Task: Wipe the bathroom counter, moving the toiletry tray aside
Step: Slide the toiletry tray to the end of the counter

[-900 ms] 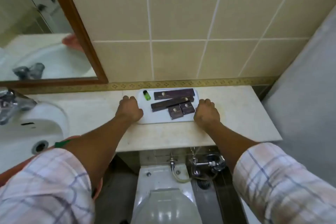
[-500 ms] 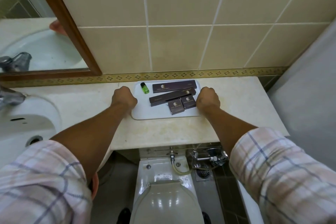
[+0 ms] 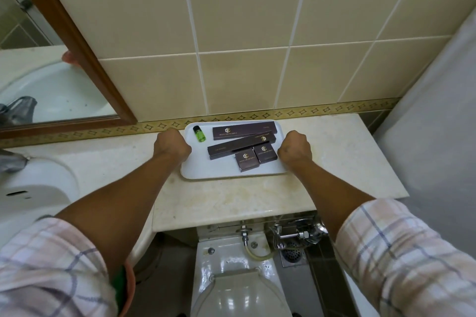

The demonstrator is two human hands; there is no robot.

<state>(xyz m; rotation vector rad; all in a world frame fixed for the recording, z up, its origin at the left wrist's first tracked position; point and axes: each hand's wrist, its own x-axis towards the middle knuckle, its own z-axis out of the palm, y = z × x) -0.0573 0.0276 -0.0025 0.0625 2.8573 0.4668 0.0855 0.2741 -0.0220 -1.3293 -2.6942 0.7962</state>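
Observation:
A white toiletry tray point(image 3: 206, 171) lies on the beige marble counter point(image 3: 231, 201) against the tiled wall. On it are a small green bottle point(image 3: 199, 134) and several dark brown boxes point(image 3: 243, 132). My left hand point(image 3: 171, 148) grips the tray's left edge with fingers curled. My right hand point(image 3: 295, 148) grips its right edge the same way. The tray looks flat on the counter; no cloth is visible.
A white sink point(image 3: 33, 188) with a chrome tap point(image 3: 11, 161) is at the left. A wood-framed mirror point(image 3: 77, 41) hangs above it. Below the counter edge stand a toilet point(image 3: 239, 278) and chrome valve point(image 3: 296, 234). A grey partition point(image 3: 438, 110) bounds the right.
Both hands stay closed on the tray's two sides. The tray has slid back toward the wall, and my head has moved closer and tilted.

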